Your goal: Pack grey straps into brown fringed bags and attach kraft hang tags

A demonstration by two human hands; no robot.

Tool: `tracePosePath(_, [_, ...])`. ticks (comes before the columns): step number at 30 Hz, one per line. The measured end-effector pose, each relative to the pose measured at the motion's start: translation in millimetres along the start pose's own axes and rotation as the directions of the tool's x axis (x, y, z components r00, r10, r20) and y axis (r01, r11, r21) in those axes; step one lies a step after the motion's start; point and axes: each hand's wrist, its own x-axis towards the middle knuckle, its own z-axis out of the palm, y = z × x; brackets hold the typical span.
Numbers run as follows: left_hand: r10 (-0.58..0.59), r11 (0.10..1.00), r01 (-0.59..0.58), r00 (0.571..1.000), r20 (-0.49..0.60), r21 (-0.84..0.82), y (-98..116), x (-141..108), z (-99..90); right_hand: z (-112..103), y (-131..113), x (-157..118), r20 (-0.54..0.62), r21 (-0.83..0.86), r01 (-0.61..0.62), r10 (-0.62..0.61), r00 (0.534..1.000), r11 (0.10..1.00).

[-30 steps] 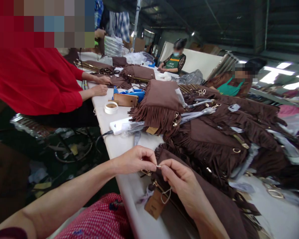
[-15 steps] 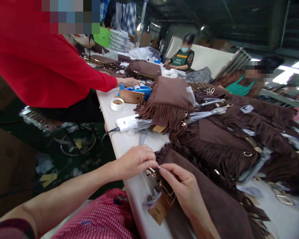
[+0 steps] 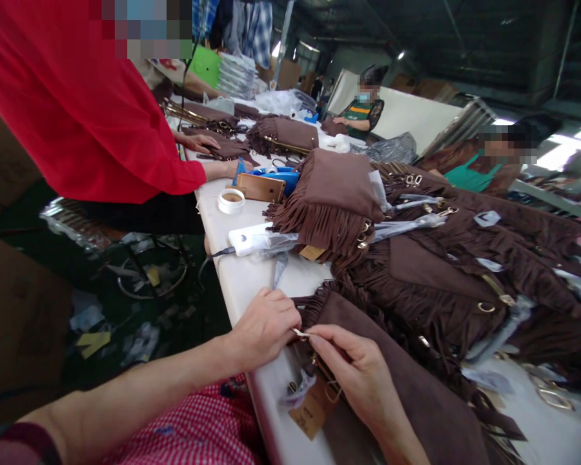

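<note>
My left hand (image 3: 266, 328) is closed with its fingers curled, at the near end of a brown fringed bag (image 3: 397, 361). A small thin pale piece (image 3: 300, 333) spans from its fingertips to my right hand (image 3: 356, 368), which pinches the other end between thumb and forefinger. What kind of piece it is I cannot make out. Just below, a gold zipper (image 3: 325, 369) runs along the bag's edge. A brown cardboard tag (image 3: 310, 413) and a bit of clear plastic wrap (image 3: 297, 391) hang beside it.
More brown fringed bags (image 3: 341, 187) are piled ahead and right on the white table (image 3: 235, 284). A phone (image 3: 261, 188), a round white tub (image 3: 231, 201) and a corded white device (image 3: 246, 240) lie near the left edge. A co-worker in red (image 3: 101, 123) stands left; others work beyond.
My hands have parted slightly, so more of the pale piece shows between them. The co-worker in red has drawn an arm back to the left, and another hand now shows on a bag.
</note>
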Motion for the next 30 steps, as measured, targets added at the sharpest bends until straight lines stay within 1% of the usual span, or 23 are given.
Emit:
tracePosePath(3, [-0.061,0.996,0.055,0.995,-0.081,-0.071,-4.3,-1.6,-2.0,-2.6,-2.2,1.9,0.053,-0.090,0.032,-0.027,0.998,0.995])
tracePosePath(6, [-0.095,0.989,0.080,0.989,-0.117,-0.122,-7.2,-3.3,-1.7,-2.5,-0.9,2.3,0.027,-0.131,0.035,-0.031,0.999,0.991])
tracePosePath(11, [-0.107,0.980,0.094,0.992,-0.064,-0.177,-7.7,-4.0,-1.3,-0.8,2.4,1.6,-0.124,-0.112,0.052,-0.066,0.990,0.992])
tracePosePath(14, [-0.065,0.977,0.062,0.998,-0.011,-0.203,-8.2,-2.1,-5.0,-0.2,4.2,1.7,-0.153,-0.144,0.063,-0.085,0.985,0.988])
tracePosePath(18, [-0.004,0.974,0.008,1.000,0.020,-0.226,-9.8,1.6,-7.9,1.3,6.4,3.2,-0.124,-0.186,0.091,-0.115,0.986,0.978])
tracePosePath(21, [-0.026,0.971,0.021,1.000,-0.018,-0.236,-10.3,1.9,-5.7,0.9,5.3,6.6,-0.111,-0.281,0.148,-0.185,0.976,0.948])
tracePosePath(24, [-0.071,0.973,0.053,0.995,-0.074,-0.224,-10.1,-0.2,-1.9,-1.9,0.8,10.6,-0.057,-0.422,0.209,-0.256,0.965,0.882])
tracePosePath(27, [-0.109,0.970,0.083,0.989,-0.104,-0.229,-10.3,-2.7,1.5,-5.5,-4.4,13.4,0.030,-0.495,0.224,-0.241,0.970,0.840])
tracePosePath(30, [-0.130,0.960,0.097,0.985,-0.113,-0.263,-10.8,-3.7,2.4,-7.9,-7.0,15.4,0.061,-0.506,0.211,-0.210,0.976,0.837])
